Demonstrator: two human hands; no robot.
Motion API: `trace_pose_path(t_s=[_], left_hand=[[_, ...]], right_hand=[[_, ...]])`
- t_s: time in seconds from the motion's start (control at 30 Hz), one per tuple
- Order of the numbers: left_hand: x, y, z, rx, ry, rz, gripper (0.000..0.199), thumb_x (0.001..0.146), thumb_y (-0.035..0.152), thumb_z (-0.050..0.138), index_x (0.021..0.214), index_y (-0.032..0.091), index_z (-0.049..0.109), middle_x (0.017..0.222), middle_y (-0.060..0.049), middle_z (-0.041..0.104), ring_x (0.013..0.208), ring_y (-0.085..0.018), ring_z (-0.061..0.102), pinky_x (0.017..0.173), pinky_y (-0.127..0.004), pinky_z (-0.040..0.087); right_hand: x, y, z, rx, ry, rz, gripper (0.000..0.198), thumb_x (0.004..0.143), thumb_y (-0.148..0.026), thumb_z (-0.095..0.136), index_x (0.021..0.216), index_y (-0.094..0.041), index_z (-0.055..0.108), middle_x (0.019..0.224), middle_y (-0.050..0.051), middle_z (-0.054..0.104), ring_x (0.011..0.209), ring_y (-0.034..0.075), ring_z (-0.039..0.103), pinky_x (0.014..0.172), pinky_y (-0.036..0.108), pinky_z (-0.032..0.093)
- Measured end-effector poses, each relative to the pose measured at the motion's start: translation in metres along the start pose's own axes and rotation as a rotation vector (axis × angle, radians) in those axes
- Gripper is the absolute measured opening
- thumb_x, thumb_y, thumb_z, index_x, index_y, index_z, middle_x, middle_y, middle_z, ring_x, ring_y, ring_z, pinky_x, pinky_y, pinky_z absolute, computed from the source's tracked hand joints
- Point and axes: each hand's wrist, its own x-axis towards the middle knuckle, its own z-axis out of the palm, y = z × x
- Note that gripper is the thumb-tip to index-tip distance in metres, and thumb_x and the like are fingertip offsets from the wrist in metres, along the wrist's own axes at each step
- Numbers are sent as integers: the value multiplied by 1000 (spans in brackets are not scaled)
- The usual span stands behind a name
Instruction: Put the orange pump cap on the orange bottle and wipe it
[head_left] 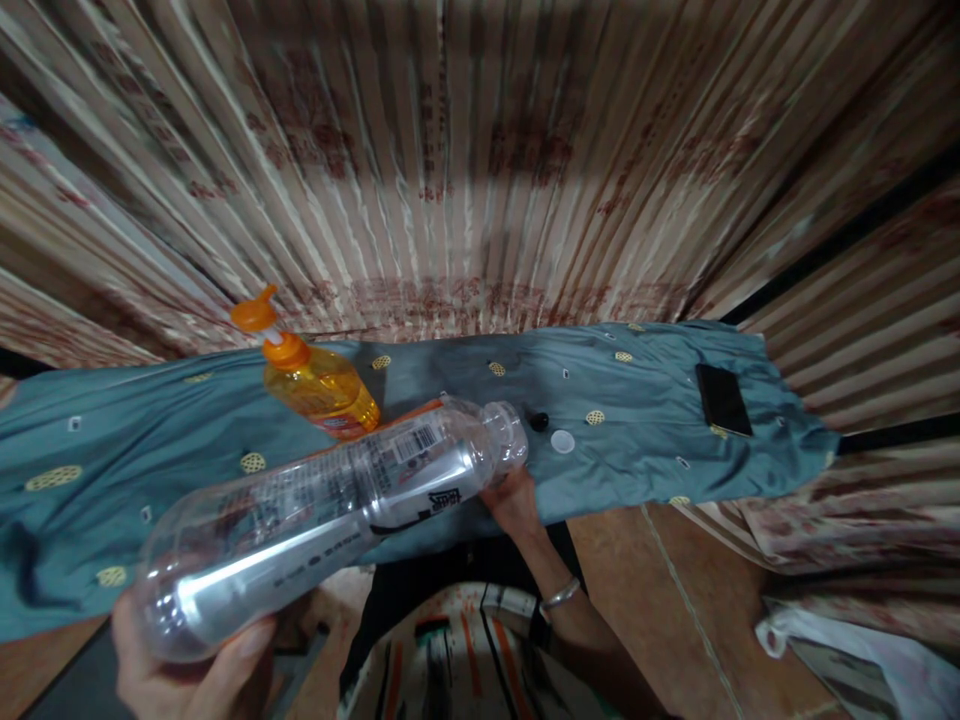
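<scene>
A large clear plastic bottle (352, 500) lies slantwise across my view, its label printed with a barcode and dark lettering. Its base is gripped by my left hand (202, 665), thumb along the lower side. At the other end, my right hand (514, 495) closes around the underside of the neck, with most of its fingers hidden behind the bottle. I see no liquid inside. Just beyond the bottle, a pump bottle (322, 390) with an orange pump top and yellow-orange liquid leans in view. A small black object (538, 421) and a whitish round disc (562, 441) lie right of the neck.
A teal cloth with yellow patterns (637, 455) covers the long narrow table. On its right part rests a black phone-like slab (722, 400). Striped curtains (465, 200) hang behind and on both sides. A white bag (862, 650) is at the lower right, near the tiled floor (660, 590).
</scene>
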Motion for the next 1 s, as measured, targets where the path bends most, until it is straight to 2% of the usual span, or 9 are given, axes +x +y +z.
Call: trace_pose_path(t_s=[0.17, 0.27, 0.43, 0.53, 0.77, 0.9, 1.0], left_hand=[[1, 5, 2, -30, 6, -32, 70, 44, 33, 99, 109, 28, 74, 95, 0, 62, 86, -14, 60, 72, -13, 56], [-1, 7, 2, -24, 3, -23, 68, 44, 31, 99, 108, 28, 74, 96, 1, 59, 84, -13, 57, 72, -13, 55], [-2, 5, 1, -20, -4, -39, 69, 46, 33, 98, 110, 29, 73, 100, -1, 65, 91, -16, 61, 76, -14, 56], [-1, 4, 1, -10, 16, -28, 71, 42, 33, 99, 108, 27, 73, 96, 0, 64, 88, -16, 63, 73, -14, 55], [1, 3, 2, -33, 11, -5, 71, 41, 33, 100, 107, 25, 74, 99, -1, 70, 86, -15, 62, 75, -16, 54], [-1, 4, 2, -10, 2, 0, 73, 45, 33, 99, 114, 27, 74, 106, -1, 70, 86, -13, 60, 78, -15, 54], [-2, 6, 3, 2, 10, -3, 70, 45, 31, 98, 110, 26, 74, 104, -2, 70, 89, -15, 62, 76, -14, 55]], right_hand=[[0, -1, -1, -2, -4, -5, 32, 79, -43, 74, 102, -22, 68, 110, 15, 80, 110, 31, 77, 94, 44, 64], [0, -1, -2, 12, -6, -21, 34, 80, -45, 73, 106, -22, 68, 116, 15, 79, 112, 31, 76, 96, 45, 63], [0, 1, -1, 10, 5, -17, 38, 78, -41, 75, 111, -22, 68, 117, 14, 79, 112, 31, 77, 96, 44, 63], [0, 0, -1, -3, 5, -8, 36, 78, -38, 75, 111, -22, 70, 116, 14, 80, 111, 31, 77, 95, 44, 64], [0, -2, -1, -2, 0, -9, 33, 79, -37, 74, 107, -20, 70, 116, 15, 80, 109, 32, 78, 95, 45, 64], [0, 0, 0, -13, -3, 5, 32, 79, -37, 75, 106, -21, 69, 117, 15, 80, 109, 32, 78, 94, 45, 65], [0, 1, 0, -19, -5, -18, 34, 79, -36, 75, 109, -21, 70, 117, 15, 79, 110, 32, 78, 94, 44, 64]])
